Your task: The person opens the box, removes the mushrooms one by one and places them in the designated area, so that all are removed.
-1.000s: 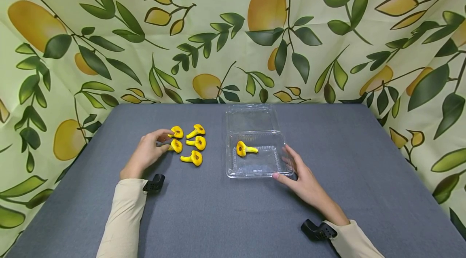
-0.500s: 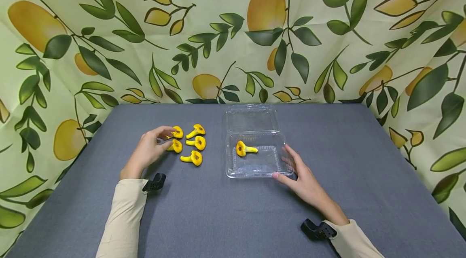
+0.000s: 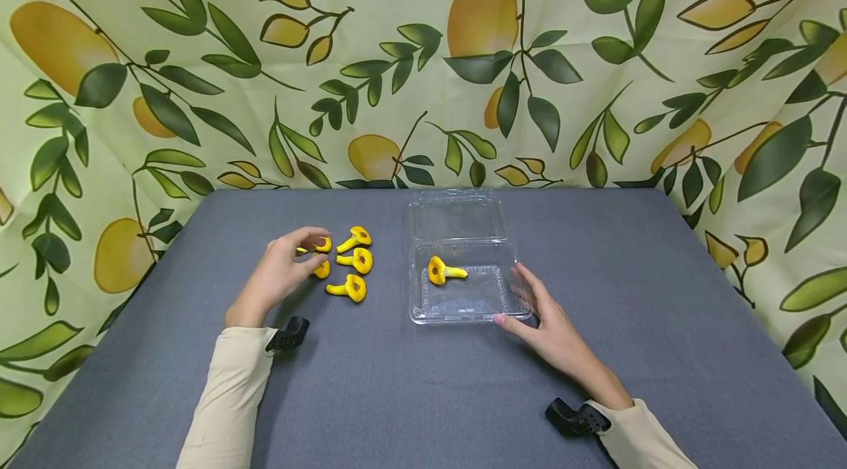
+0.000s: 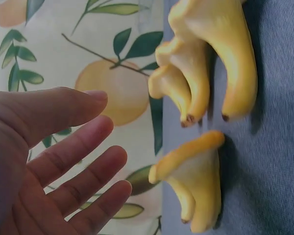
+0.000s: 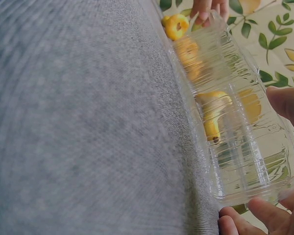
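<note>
My left hand (image 3: 274, 274) hovers over the two leftmost yellow mushrooms, partly hiding the upper mushroom (image 3: 324, 243) and the lower mushroom (image 3: 323, 270). In the left wrist view its thumb and fingers are spread with nothing between them, beside a mushroom (image 4: 203, 181) on the cloth. Three more mushrooms, one of them the front mushroom (image 3: 355, 288), lie just to the right. With my right hand (image 3: 559, 329) I hold the clear plastic container (image 3: 490, 307) at its right side, thumb at the front corner. One mushroom (image 3: 438, 270) lies inside it.
The container's clear lid (image 3: 456, 215) is folded back flat, toward the rear edge of the grey cloth-covered table (image 3: 410, 395). A patterned curtain (image 3: 410, 87) with fruit and leaves rises behind and along both sides.
My left hand has shifted slightly right over the leftmost mushrooms, covering more of them. My right hand and the container have stayed in place.
</note>
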Demonstrator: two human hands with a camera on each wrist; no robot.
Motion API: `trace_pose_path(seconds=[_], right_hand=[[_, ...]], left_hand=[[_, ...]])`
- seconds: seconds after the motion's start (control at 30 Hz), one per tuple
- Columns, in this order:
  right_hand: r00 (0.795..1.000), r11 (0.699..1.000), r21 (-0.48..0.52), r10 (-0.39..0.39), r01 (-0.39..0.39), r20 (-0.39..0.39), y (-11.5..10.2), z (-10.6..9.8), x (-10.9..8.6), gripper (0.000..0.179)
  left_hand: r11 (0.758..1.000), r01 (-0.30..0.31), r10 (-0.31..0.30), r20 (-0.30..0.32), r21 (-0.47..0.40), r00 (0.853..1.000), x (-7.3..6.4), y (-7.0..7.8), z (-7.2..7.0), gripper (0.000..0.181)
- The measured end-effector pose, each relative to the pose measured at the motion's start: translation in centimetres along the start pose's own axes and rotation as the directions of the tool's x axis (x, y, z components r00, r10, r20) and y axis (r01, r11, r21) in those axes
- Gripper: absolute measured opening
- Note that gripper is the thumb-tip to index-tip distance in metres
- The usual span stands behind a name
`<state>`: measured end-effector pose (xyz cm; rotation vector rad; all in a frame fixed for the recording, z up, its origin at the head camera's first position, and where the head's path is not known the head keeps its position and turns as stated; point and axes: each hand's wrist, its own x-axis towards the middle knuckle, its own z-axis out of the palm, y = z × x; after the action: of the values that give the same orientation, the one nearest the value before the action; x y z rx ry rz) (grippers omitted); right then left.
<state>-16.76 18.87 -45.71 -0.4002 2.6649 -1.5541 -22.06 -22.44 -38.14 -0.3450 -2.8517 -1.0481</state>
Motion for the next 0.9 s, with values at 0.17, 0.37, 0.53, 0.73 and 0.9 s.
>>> trace_pose_path(seconds=[0.17, 0.37, 0.53, 0.73, 0.9], right_hand=[[1.000, 1.000, 0.001, -0.005, 0.005, -0.002, 0.0, 0.0, 0.0, 0.093], [1.000, 1.000, -0.001, -0.006, 0.006, -0.007, 0.0, 0.0, 0.0, 0.093], [1.000, 1.000, 0.000, -0.018, 0.018, -0.012, -0.1, -0.1, 0.0, 0.093], [1.000, 1.000, -0.003, -0.024, 0.024, -0.017, 0.0, -0.1, 0.0, 0.093], [1.000, 1.000, -0.007, -0.025, 0.025, -0.016, 0.0, -0.1, 0.0, 0.093]], left_hand=[[0.999, -0.036, 0.037, 0.007, -0.007, 0.999, 0.1, 0.8, 0.5, 0.039], [0.996, -0.088, 0.088, 0.004, 0.012, 0.996, 0.1, 1.7, 1.1, 0.037], [0.994, -0.112, 0.111, 0.006, 0.019, 0.994, 0.2, 2.4, 1.7, 0.037], [0.987, -0.162, 0.161, 0.015, 0.021, 0.987, 0.3, 3.1, 2.5, 0.035], [0.974, -0.225, 0.225, 0.006, -0.011, 0.974, 0.3, 3.7, 3.4, 0.033]])
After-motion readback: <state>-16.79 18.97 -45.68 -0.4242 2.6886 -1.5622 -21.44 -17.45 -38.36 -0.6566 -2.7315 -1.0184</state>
